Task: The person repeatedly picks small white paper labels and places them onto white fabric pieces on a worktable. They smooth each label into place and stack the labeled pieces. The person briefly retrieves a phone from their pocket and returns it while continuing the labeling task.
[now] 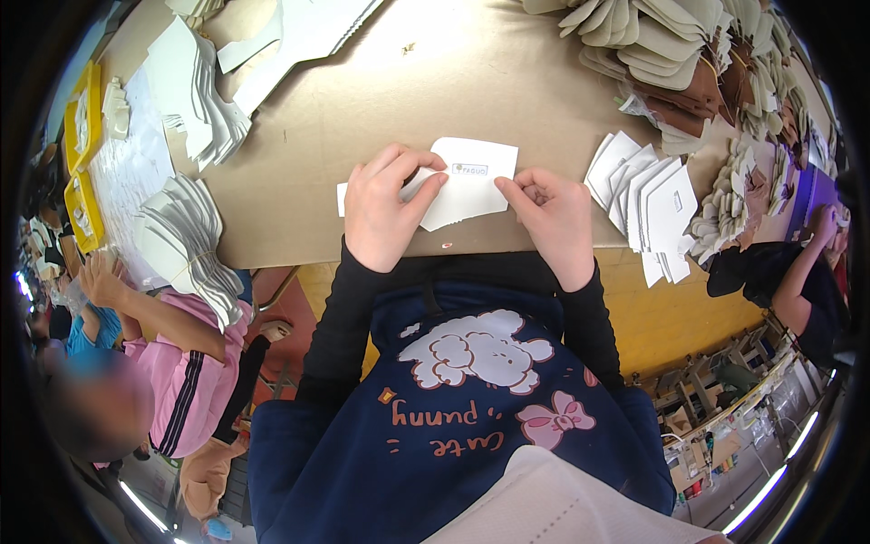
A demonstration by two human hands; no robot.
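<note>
A white cut panel (473, 201) with a small printed label (469, 170) lies at the table's near edge, between my hands. My left hand (388, 207) is closed over its left part, thumb and fingertips pinched together just left of the label. Whether anything small sits in that pinch is too fine to see. A white edge (342, 199) sticks out on the far left side of this hand; the rest of it is hidden. My right hand (551, 216) pinches the panel's right edge between thumb and bent forefinger.
A fanned stack of white panels (666, 195) lies right of my hand. Tied white stacks (186, 240) stand at the left, near yellow trays (83, 204). Beige and brown bundles (666, 54) fill the back right. A person in pink (204, 381) works at the left.
</note>
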